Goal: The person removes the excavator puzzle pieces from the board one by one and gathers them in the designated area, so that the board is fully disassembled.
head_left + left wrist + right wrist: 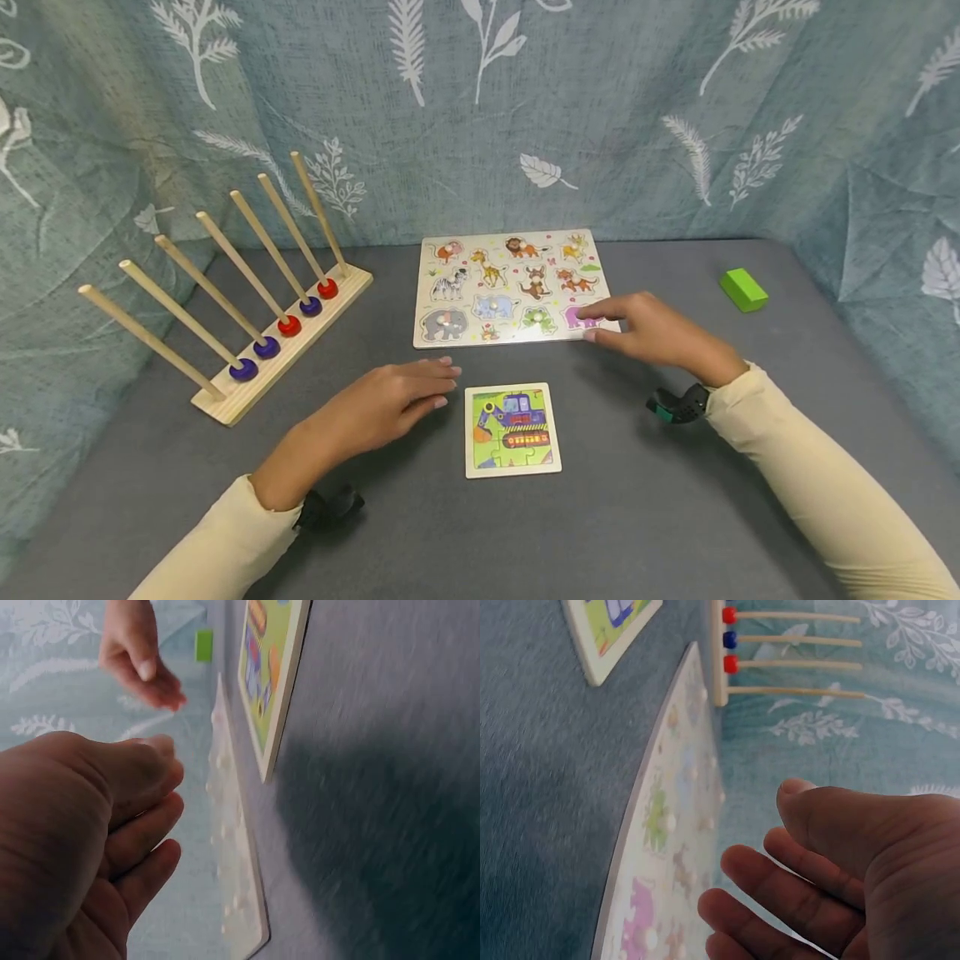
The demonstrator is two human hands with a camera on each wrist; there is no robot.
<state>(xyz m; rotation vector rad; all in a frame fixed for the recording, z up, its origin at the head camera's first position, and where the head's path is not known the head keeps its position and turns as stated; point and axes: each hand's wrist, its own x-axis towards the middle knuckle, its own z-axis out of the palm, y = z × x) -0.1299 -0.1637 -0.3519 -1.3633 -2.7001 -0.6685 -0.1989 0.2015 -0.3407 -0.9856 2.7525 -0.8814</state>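
Observation:
A wooden animal puzzle board lies flat at the back middle of the table, its knobbed pieces in their places. My right hand hovers at its near right corner, thumb and fingers apart around the purple animal piece. In the right wrist view, nothing sits between the right hand's loosely bent fingers. Closer to me lies a small framed jigsaw with a digger picture. My left hand is held to its left, fingers relaxed and holding nothing; its palm and fingers show in the left wrist view.
On the left stands a wooden peg rack with several upright rods, some carrying red rings or blue-purple rings. A green block lies at the back right. A patterned cloth hangs behind the grey table.

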